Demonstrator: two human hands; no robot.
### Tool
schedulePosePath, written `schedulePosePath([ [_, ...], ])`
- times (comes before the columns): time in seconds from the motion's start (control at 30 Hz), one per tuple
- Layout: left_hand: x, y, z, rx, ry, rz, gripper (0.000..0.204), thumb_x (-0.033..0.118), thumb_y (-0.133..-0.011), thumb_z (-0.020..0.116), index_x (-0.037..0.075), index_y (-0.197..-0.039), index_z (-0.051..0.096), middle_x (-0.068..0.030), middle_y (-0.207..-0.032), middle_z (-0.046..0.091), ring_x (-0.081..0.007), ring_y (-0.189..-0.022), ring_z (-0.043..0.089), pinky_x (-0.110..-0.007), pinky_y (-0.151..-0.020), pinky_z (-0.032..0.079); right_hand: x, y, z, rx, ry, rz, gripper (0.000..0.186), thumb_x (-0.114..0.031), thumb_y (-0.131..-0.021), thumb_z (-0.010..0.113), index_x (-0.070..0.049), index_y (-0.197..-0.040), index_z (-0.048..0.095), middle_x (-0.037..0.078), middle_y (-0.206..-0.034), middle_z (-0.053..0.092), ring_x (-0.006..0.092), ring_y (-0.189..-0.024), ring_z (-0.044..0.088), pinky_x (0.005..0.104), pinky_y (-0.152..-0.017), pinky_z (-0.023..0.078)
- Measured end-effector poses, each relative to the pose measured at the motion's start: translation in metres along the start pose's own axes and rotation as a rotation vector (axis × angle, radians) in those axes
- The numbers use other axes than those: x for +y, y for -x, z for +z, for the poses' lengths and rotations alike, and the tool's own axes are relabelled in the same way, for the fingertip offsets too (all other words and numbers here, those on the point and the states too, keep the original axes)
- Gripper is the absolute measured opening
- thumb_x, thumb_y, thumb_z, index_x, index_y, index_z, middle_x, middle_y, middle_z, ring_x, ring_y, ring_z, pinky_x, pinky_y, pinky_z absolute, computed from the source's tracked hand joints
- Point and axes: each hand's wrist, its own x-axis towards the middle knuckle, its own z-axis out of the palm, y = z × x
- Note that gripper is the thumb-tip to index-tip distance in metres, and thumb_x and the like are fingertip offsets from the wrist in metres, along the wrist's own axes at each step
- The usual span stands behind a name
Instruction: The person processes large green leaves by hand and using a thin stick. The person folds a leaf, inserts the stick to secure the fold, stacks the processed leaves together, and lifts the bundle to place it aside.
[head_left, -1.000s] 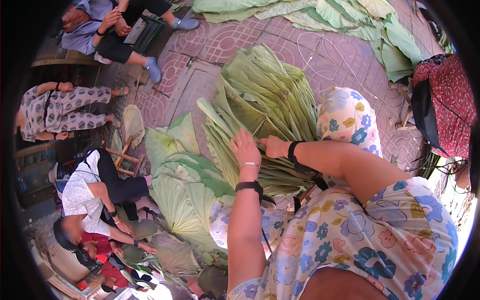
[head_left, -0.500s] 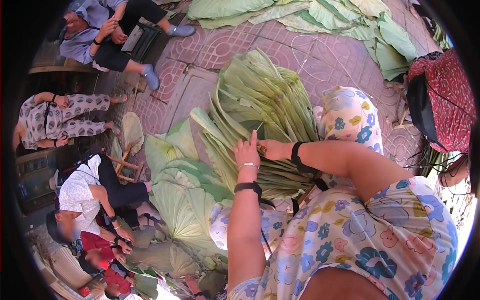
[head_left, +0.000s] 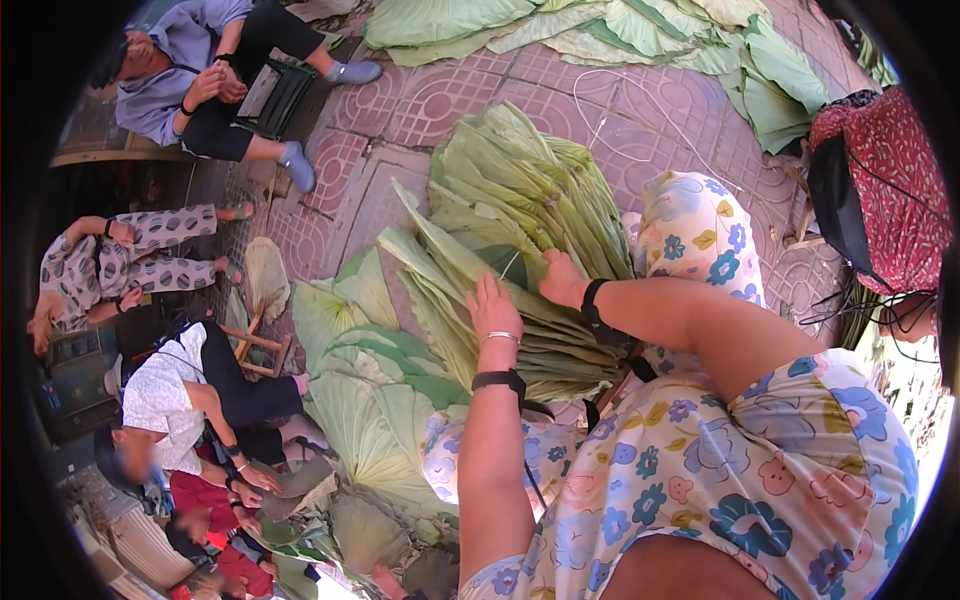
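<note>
A thick bundle of folded lotus leaves [head_left: 520, 185], green and pale yellow, lies before me against my knees. My left hand [head_left: 493, 312] rests flat on its near left part, fingers stretched out. To the right, my right hand [head_left: 564, 279] is on the middle of the bundle, fingers curled in; what they grip, if anything, is hidden. A short thin pale strand [head_left: 512, 264] shows between the two hands, above a darker green leaf patch. Wristbands sit on both wrists.
Flat lotus leaves [head_left: 375, 405] are piled at my left, and more leaves [head_left: 600, 30] spread across the far paving. A looped white cord [head_left: 640, 95] lies beyond the bundle. Several people sit along the left; a person in red [head_left: 890, 190] is close on the right.
My hands have moved apart: the right one went up and right across the bundle, and the left slid slightly down, its raised index finger now lying with the others. A leaf edge lifted at the left.
</note>
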Motion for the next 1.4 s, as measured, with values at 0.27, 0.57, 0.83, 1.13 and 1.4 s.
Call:
schedulePosePath([
  [0.27, 0.016, -0.01, -0.023, -0.096, 0.061, -0.039, 0.066, 0.004, -0.08, 0.051, 0.018, -0.141, 0.033, -0.0112, -0.133, 0.044, -0.029, -0.127, 0.036, -0.049, -0.109, 0.019, -0.002, 0.001, -0.005, -0.441, 0.059, -0.23, 0.041, -0.012, -0.071, 0.054, -0.007, -0.11, 0.064, 0.027, -0.105, 0.059, 0.0413, -0.103, 0.056, 0.0403, -0.092, 0.044],
  [0.57, 0.011, -0.013, -0.02, 0.002, 0.059, 0.104, 0.056, 0.006, -0.084, 0.045, 0.01, -0.139, 0.036, -0.0117, -0.117, 0.055, -0.0298, -0.126, 0.038, -0.053, -0.11, 0.015, -0.019, -0.001, -0.026, 0.239, 0.03, -0.096, 0.041, -0.005, -0.071, 0.054, -0.002, -0.112, 0.057, 0.022, -0.123, 0.05, 0.037, -0.115, 0.047, 0.0403, -0.093, 0.042],
  [0.83, 0.018, -0.016, -0.03, 0.054, 0.08, 0.087, 0.049, 0.009, -0.084, 0.047, 0.014, -0.133, 0.045, -0.0134, -0.104, 0.058, -0.0323, -0.12, 0.042, -0.053, -0.109, 0.015, -0.013, -0.01, -0.001, -0.487, -0.21, -0.169, 0.036, -0.007, -0.074, 0.053, 0.002, -0.108, 0.057, 0.026, -0.123, 0.047, 0.0403, -0.115, 0.046, 0.0428, -0.095, 0.039],
  [1.13, 0.023, -0.015, -0.024, -0.006, -0.011, 0.005, 0.041, 0.01, -0.081, 0.05, 0.014, -0.121, 0.057, -0.0123, -0.112, 0.052, -0.0317, -0.121, 0.038, -0.05, -0.11, 0.016, -0.002, -0.029, -0.019, 0.197, -0.037, 0.079, 0.062, -0.002, -0.07, 0.056, 0.007, -0.129, 0.038, 0.027, -0.122, 0.048, 0.0392, -0.114, 0.046, 0.0401, -0.099, 0.037],
  [1.4, 0.032, -0.024, -0.03, 0.029, 0.029, -0.003, 0.046, 0.01, -0.082, 0.05, 0.014, -0.128, 0.05, -0.0137, -0.114, 0.051, -0.0323, -0.123, 0.037, -0.054, -0.11, 0.014, -0.005, -0.047, -0.008, -0.4, 0.012, -0.108, 0.06, -0.021, -0.076, 0.057, -0.014, -0.134, 0.045, 0.026, -0.117, 0.054, 0.0395, -0.112, 0.05, 0.0424, -0.094, 0.041],
])
